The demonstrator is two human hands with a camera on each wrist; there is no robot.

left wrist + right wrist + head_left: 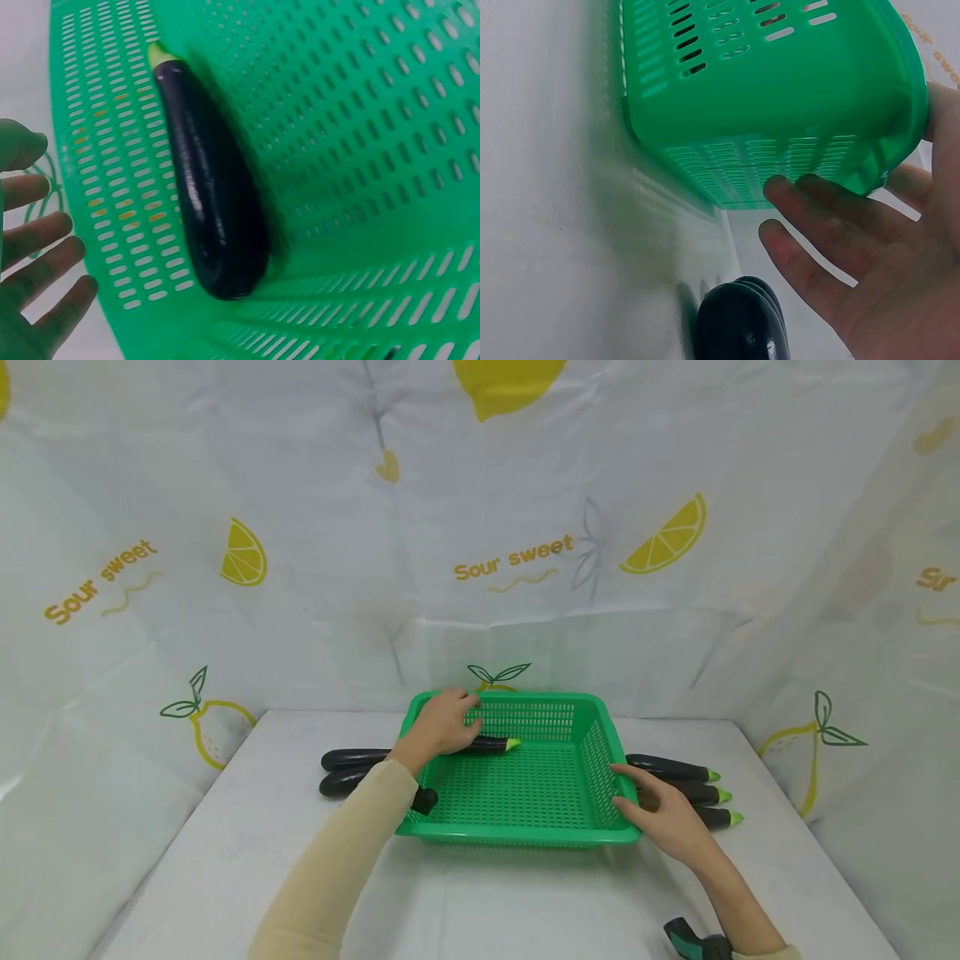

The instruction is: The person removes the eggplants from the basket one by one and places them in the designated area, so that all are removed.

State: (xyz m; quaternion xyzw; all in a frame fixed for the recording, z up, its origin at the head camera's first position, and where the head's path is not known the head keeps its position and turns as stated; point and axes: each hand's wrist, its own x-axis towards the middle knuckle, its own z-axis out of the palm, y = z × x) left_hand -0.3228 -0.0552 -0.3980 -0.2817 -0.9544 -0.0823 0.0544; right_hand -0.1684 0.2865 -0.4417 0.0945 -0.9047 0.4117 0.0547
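Note:
A green slotted basket (pixel 596 752) stands mid-table. One dark purple eggplant (pixel 210 195) lies inside it along the back left wall, its green tip (pixel 512 744) pointing right. My left hand (pixel 442 722) hovers over that eggplant; in the left wrist view the left hand (pixel 30 255) has spread fingers and holds nothing. My right hand (pixel 660 814) rests with straight fingers (pixel 817 217) against the basket's outer right wall (pixel 780 112).
Two eggplants (pixel 348 770) lie on the white table left of the basket, and another dark end (pixel 425 800) shows by its left front corner. Three more eggplants (pixel 697 793) lie right of the basket, beside my right hand. Lemon-print cloth walls surround the table.

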